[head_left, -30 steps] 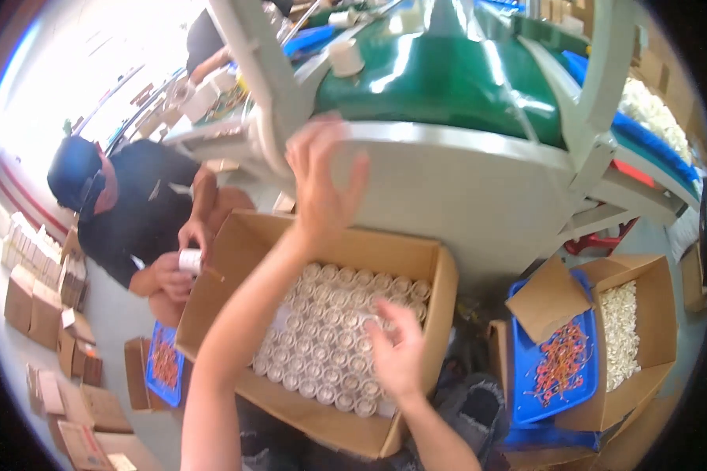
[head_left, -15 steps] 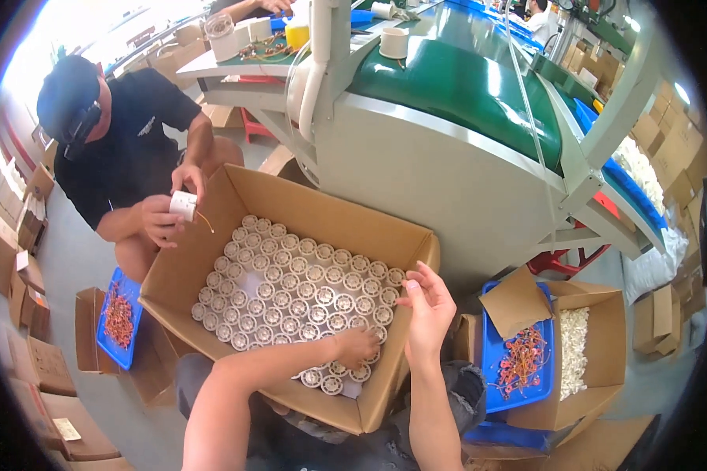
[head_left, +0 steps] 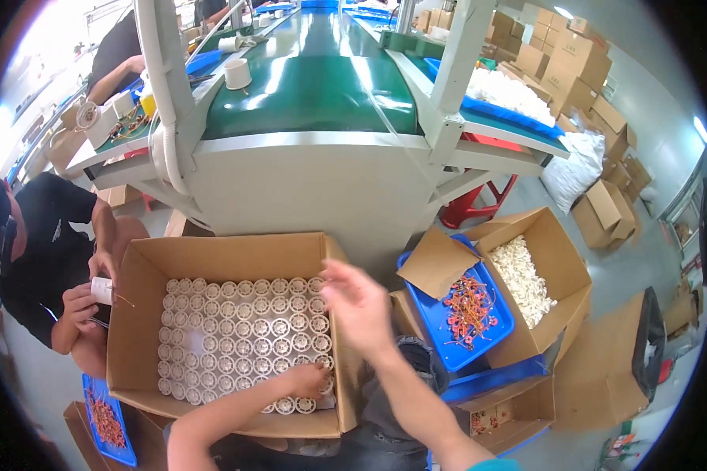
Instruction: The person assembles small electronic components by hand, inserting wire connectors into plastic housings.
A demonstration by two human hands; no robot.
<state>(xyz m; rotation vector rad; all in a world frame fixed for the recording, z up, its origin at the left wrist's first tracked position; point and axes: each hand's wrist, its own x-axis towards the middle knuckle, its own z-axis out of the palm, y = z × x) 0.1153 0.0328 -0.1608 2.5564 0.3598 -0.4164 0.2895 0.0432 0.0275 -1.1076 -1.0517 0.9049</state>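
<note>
A large cardboard box [head_left: 212,255] stands before me, its floor covered with rows of round white ribbed plastic parts [head_left: 243,327]. My left hand [head_left: 309,380] reaches down among the parts near the box's right wall; its fingertips are hidden, so any grip is unclear. Above the right rim is my right hand [head_left: 358,308], slightly blurred, with fingers stretched out and nothing visible in them. At the left, another person [head_left: 51,243] holds a white cylindrical part [head_left: 102,290] with a thin wire hanging from it.
On my right, a blue tray [head_left: 491,345] of red-and-orange wired pieces rests beside an open box [head_left: 565,290] of small white parts. A conveyor with a green belt [head_left: 314,102] lies ahead. Another blue tray [head_left: 127,454] sits low at the left; a red stool [head_left: 467,208] is under the frame.
The view has swung to the right, so the box and the other person appear farther left. My left hand stays among the parts near the right wall; my right hand remains raised by the rim.
</note>
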